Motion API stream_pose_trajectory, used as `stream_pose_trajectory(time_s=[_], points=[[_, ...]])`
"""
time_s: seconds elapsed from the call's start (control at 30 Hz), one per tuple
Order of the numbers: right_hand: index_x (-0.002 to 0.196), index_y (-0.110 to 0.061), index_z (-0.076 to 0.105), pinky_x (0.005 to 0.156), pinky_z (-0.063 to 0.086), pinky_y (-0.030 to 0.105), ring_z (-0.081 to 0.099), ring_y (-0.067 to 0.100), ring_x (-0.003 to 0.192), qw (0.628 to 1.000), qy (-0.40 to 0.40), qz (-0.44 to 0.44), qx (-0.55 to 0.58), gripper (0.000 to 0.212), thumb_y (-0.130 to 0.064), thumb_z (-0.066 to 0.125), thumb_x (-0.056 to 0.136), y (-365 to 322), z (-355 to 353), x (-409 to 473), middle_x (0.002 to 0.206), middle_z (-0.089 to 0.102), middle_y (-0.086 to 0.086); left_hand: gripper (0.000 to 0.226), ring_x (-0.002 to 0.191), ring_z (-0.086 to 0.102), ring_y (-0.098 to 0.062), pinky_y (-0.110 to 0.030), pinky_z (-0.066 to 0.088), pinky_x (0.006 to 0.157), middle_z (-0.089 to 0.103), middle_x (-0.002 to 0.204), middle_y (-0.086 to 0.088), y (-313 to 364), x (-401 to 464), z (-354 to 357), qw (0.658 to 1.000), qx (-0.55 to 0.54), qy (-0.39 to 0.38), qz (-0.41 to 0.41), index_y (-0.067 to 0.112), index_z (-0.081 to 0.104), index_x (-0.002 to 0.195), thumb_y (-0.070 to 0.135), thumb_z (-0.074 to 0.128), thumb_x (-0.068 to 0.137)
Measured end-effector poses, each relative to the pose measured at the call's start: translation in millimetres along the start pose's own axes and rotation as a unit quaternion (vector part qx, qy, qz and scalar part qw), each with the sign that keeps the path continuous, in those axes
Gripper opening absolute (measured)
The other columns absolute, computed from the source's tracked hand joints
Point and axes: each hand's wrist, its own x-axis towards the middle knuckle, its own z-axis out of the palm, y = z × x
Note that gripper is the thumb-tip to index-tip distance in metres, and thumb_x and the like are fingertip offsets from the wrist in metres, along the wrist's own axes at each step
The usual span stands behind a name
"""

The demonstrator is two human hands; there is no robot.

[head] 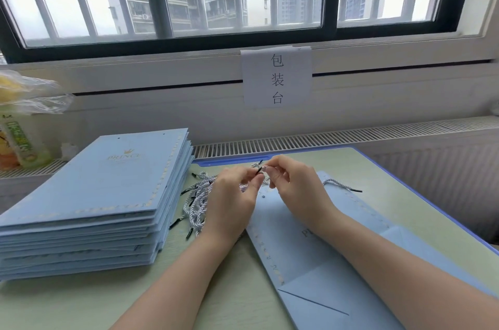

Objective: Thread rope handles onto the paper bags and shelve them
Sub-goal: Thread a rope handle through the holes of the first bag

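A flat light-blue paper bag [318, 262] lies on the table under my forearms, its punched top edge towards the window. My left hand [232, 197] and my right hand [294, 186] meet just above that top edge. Both pinch one white-and-grey twisted rope handle [259, 169] near its black tip. Another handle [341, 185] pokes out from the bag's top edge at the right. A loose pile of rope handles [195, 202] lies left of my left hand. A tall stack of flat blue bags [94, 194] stands at the left.
The pale green table has a blue rim [421, 211] on the right. A radiator grille [351, 138] runs behind it under the window. A green bottle and a crumpled plastic bag [24, 119] stand at the far left. A paper sign [276, 78] hangs on the wall.
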Motion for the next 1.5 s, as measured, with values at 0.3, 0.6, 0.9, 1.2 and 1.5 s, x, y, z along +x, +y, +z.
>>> stream_pose_trajectory(time_s=[0.3,0.6,0.9,1.2,1.5], points=[[0.104,-0.023,0.069,0.067,0.052,0.04,0.064,0.015,0.078,0.997,0.026,-0.069,-0.037,0.021,-0.023,0.05,0.095,2.0,4.5,-1.4,0.085,0.069,-0.009,0.03,0.08,0.062,-0.009,-0.025,0.046,0.07,0.071,0.08,0.008,1.3,0.5,0.1,0.999,-0.035,-0.036,-0.017,0.016,0.074,0.087,0.029,0.048,0.084],[0.092,-0.017,0.07,0.064,0.049,0.037,0.053,0.01,0.069,0.996,0.018,-0.079,-0.025,0.012,-0.021,0.058,0.092,-3.8,2.4,-2.2,0.082,0.062,-0.007,0.032,0.073,0.055,-0.024,-0.035,0.039,0.062,0.064,0.07,0.0,-7.0,0.5,2.8,0.999,0.026,-0.035,0.008,0.011,0.067,0.077,0.032,0.046,0.089],[0.077,-0.022,0.055,0.07,0.047,0.038,0.051,0.019,0.075,0.994,-0.038,0.0,-0.1,0.012,-0.024,0.053,0.089,-2.8,-3.4,-1.1,0.078,0.05,-0.007,0.031,0.111,0.044,-0.023,-0.036,0.036,0.095,0.059,0.114,-0.001,-11.2,3.0,1.4,0.956,0.264,-0.116,-0.047,0.017,0.064,0.112,0.029,0.039,0.099],[0.08,-0.016,0.063,0.066,0.044,0.036,0.051,0.02,0.07,0.987,-0.066,-0.053,-0.138,0.015,-0.027,0.056,0.086,0.8,-6.0,1.4,0.076,0.051,-0.004,0.017,0.093,0.054,-0.028,-0.042,0.044,0.082,0.065,0.086,-0.003,-12.6,5.9,1.4,0.991,0.095,-0.08,-0.053,0.013,0.064,0.083,0.022,0.051,0.09],[0.077,-0.021,0.059,0.067,0.043,0.035,0.051,0.018,0.068,0.974,-0.058,-0.169,-0.142,0.021,-0.035,0.044,0.084,-5.1,-4.8,-1.1,0.078,0.053,-0.004,0.049,0.05,0.022,-0.013,-0.033,0.018,0.053,0.025,0.049,0.006,0.0,7.1,-5.8,0.991,-0.028,-0.047,-0.121,0.018,0.025,0.053,0.017,0.045,0.098]])
